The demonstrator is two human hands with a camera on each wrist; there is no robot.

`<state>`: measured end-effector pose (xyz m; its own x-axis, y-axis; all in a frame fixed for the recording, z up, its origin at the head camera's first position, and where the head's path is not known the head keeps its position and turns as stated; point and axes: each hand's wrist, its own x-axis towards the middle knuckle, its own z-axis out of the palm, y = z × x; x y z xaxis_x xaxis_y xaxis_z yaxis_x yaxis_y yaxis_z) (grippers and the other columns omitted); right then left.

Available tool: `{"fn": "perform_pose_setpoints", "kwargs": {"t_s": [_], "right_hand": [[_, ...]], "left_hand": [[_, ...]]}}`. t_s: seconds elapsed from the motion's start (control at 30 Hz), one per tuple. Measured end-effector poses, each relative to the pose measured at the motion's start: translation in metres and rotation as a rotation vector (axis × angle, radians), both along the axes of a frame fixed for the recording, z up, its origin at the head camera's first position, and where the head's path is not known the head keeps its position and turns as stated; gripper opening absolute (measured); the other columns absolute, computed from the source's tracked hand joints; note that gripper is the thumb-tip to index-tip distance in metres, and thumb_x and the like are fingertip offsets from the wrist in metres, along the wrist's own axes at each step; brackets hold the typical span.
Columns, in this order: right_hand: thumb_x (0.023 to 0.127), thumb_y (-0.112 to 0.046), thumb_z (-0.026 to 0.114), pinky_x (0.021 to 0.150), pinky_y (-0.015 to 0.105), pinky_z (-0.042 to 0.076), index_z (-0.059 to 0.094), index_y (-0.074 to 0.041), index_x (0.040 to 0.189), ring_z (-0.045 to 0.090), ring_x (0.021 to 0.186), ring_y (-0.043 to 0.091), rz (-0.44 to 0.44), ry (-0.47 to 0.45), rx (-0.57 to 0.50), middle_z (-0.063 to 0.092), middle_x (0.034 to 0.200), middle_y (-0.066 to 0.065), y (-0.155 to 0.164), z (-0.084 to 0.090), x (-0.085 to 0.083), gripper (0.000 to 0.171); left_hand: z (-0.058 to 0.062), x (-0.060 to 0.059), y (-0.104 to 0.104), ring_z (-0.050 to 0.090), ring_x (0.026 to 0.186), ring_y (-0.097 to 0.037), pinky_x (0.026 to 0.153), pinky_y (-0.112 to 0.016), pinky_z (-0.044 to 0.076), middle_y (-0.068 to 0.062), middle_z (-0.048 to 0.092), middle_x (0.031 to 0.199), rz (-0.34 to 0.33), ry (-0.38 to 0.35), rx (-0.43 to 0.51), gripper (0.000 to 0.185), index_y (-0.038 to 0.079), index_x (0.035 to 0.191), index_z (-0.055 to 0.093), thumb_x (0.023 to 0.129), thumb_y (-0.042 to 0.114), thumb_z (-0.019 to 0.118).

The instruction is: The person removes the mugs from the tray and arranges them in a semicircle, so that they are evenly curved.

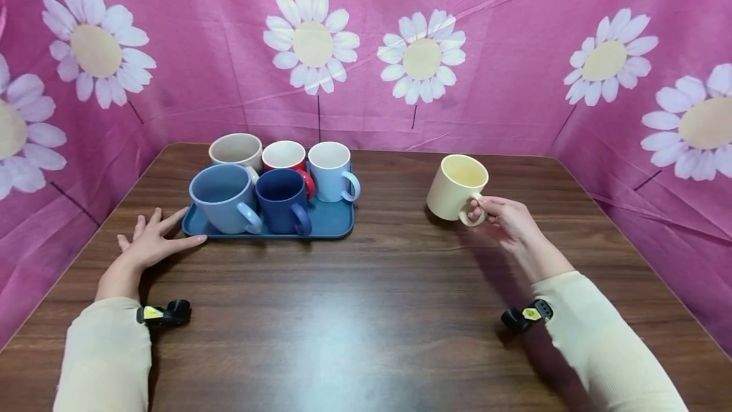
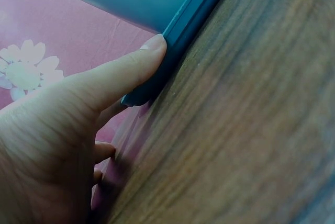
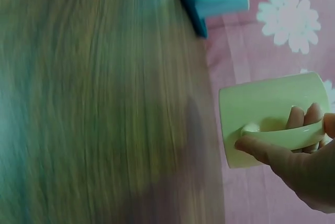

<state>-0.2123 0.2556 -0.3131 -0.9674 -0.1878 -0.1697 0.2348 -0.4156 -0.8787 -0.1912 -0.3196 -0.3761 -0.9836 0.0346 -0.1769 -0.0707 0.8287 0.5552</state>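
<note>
By its handle, my right hand (image 1: 511,224) holds a pale yellow mug (image 1: 447,188), which leans a little over the table's right half. In the right wrist view, fingers pass through the yellow mug's handle (image 3: 285,138) and the thumb lies along it. My left hand (image 1: 151,241) is spread at the near left corner of a blue tray (image 1: 333,224); its thumb (image 2: 128,75) touches the tray's edge. On the tray stand a large light blue mug (image 1: 220,199), a dark blue mug (image 1: 280,205), a grey-beige mug (image 1: 234,148), a red mug (image 1: 284,156) and a pale blue mug (image 1: 330,173).
A brown wood-grain table (image 1: 343,310) lies under everything. Pink cloth (image 1: 366,119) with daisies closes off the back and both sides. Black wrist cameras sit on both cuffs, the left one (image 1: 166,314) close above the table.
</note>
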Motion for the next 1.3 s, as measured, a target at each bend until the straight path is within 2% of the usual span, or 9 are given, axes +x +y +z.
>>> {"fn": "perform_pose_setpoints", "kwargs": {"t_s": [0.27,0.5,0.73,0.97,1.07,1.3], "right_hand": [[0.086,0.006,0.043,0.061,0.026,0.046,0.062,0.007,0.076,0.054,0.058,0.016,-0.086,-0.031,-0.047,0.056,0.071,0.011,0.019,-0.003,-0.012,0.021],[0.087,0.003,0.044,0.061,0.035,0.048,0.061,0.005,0.074,0.054,0.057,0.015,-0.117,-0.071,-0.045,0.055,0.066,0.008,0.031,-0.002,-0.022,0.021],[0.086,0.003,0.046,0.058,0.028,0.047,0.06,0.007,0.072,0.053,0.054,0.015,-0.212,-0.11,-0.084,0.054,0.064,0.009,0.043,-0.001,-0.037,0.021],[0.087,0.002,0.043,0.054,0.03,0.048,0.058,0.005,0.069,0.053,0.051,0.015,-0.286,-0.123,-0.044,0.054,0.061,0.008,0.054,0.002,-0.052,0.024],[0.088,0.002,0.041,0.054,0.031,0.049,0.06,0.005,0.066,0.054,0.051,0.015,-0.279,-0.129,-0.048,0.055,0.058,0.009,0.057,0.006,-0.054,0.029],[0.088,-0.002,0.042,0.047,0.033,0.048,0.061,0.001,0.062,0.056,0.05,0.016,-0.316,-0.125,0.081,0.056,0.054,0.008,0.058,0.007,-0.065,0.033]], "left_hand": [[0.0,0.0,0.0,-0.028,0.112,-0.048,0.072,-0.068,-0.02,-0.034,-0.016,0.131,0.002,-0.002,0.002,0.091,0.012,0.139,0.007,0.075,0.055,0.055],[0.001,0.0,0.001,-0.027,0.112,-0.048,0.073,-0.068,-0.02,-0.035,-0.014,0.131,0.011,-0.002,-0.004,0.092,0.012,0.139,0.007,0.074,0.056,0.055],[0.001,0.0,0.001,-0.027,0.113,-0.048,0.073,-0.068,-0.02,-0.035,-0.014,0.131,0.014,-0.006,0.002,0.092,0.013,0.139,0.007,0.073,0.056,0.056],[0.001,-0.002,0.003,-0.026,0.114,-0.048,0.074,-0.067,-0.02,-0.035,-0.014,0.132,0.009,0.007,-0.001,0.092,0.013,0.139,0.008,0.073,0.056,0.056],[0.001,-0.001,0.003,-0.025,0.114,-0.048,0.074,-0.068,-0.02,-0.035,-0.013,0.132,0.011,0.004,-0.002,0.092,0.013,0.139,0.009,0.073,0.056,0.056],[0.002,0.001,0.002,-0.025,0.114,-0.048,0.073,-0.068,-0.02,-0.035,-0.013,0.132,0.017,0.001,0.0,0.092,0.012,0.139,0.009,0.073,0.056,0.056]]}}
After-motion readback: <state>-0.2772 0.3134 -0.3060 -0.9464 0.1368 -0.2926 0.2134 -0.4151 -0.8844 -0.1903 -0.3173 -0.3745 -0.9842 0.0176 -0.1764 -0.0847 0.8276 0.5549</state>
